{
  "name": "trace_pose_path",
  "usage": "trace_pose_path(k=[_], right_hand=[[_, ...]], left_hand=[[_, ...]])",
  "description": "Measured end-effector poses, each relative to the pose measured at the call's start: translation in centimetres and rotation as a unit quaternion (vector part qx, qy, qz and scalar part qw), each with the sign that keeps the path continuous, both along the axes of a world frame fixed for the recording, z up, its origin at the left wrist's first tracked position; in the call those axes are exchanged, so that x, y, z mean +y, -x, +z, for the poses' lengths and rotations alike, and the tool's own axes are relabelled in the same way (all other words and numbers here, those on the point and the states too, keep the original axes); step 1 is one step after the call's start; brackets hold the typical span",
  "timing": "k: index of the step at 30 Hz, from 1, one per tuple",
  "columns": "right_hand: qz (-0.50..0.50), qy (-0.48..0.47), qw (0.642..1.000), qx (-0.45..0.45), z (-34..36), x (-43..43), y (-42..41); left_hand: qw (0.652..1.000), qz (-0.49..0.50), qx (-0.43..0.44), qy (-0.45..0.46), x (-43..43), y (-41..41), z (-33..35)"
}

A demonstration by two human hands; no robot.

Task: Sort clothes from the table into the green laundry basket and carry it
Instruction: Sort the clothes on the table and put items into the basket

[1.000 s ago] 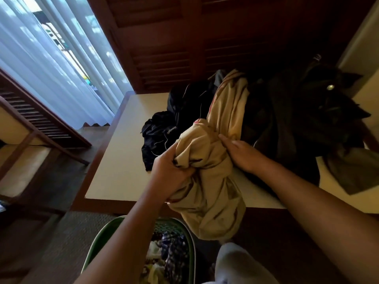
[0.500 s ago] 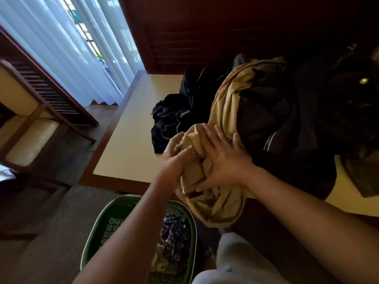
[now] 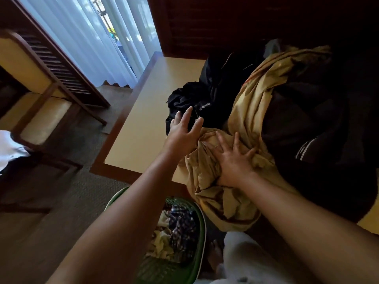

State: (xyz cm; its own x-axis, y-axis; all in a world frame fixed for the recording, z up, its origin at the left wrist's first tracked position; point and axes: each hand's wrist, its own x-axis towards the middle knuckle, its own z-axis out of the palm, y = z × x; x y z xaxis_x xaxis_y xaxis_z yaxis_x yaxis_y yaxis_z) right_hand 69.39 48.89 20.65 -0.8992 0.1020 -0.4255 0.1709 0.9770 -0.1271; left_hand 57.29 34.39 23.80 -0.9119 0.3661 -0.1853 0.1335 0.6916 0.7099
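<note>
Tan cloth (image 3: pixel 244 128) lies under the flat, spread right hand (image 3: pixel 232 160), while the open left hand (image 3: pixel 182 132) reaches over the black garment (image 3: pixel 184 97).

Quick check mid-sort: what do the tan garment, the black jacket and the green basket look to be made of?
Tan garment: thin woven fabric, matte, likely cotton; it creases sharply. Black jacket: smooth synthetic, perhaps nylon, with slight sheen and printed white lettering. Green basket: moulded plastic, glossy rim, perforated wall.

Both forearms extended forward. Left hand (image 3: pixel 183 133) open, fingers spread, palm down. Right hand (image 3: pixel 232 160) flat, fingers splayed.
</note>
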Motion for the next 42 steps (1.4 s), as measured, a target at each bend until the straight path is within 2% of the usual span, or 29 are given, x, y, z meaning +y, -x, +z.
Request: trace_pose_path(k=[7,13,16,22,25,29,32,36,42], right_hand=[[-0.003,0.018,0.999,-0.035,-1.4,0.6,1.9],[0.032,0.021,0.997,-0.065,-1.5,1.4,3.1],[0.042,0.026,0.998,-0.045,-1.9,1.6,3.1],[0.044,0.034,0.998,0.01,-2.1,2.1,3.2],[0.049,0.032,0.997,0.054,-1.7,2.1,3.0],[0.069,0.033,0.991,0.106,-1.5,2.2,3.2],[0.1,0.06,0.977,0.179,-1.0,1.7,3.9],[0.13,0.076,0.96,0.237,0.2,-1.6,4.5],[0.137,0.153,0.93,0.304,2.3,-9.0,2.3]], left_hand=[[0.995,0.01,0.014,0.103,5.8,6.4,-0.8],[0.983,-0.018,-0.066,0.172,9.1,10.7,-3.1],[0.978,0.009,-0.024,0.206,9.4,10.5,-3.8],[0.987,0.098,0.101,0.083,6.4,9.6,-4.2],[0.976,0.167,0.137,0.016,3.4,8.4,-2.9],[0.956,0.22,0.191,-0.016,-2.3,4.4,-1.0],[0.944,0.261,0.2,-0.019,-6.7,1.4,-0.3],[0.934,0.299,0.194,-0.017,-11.2,-2.9,0.2],[0.91,0.373,0.175,-0.038,-18.7,-10.1,0.6]])
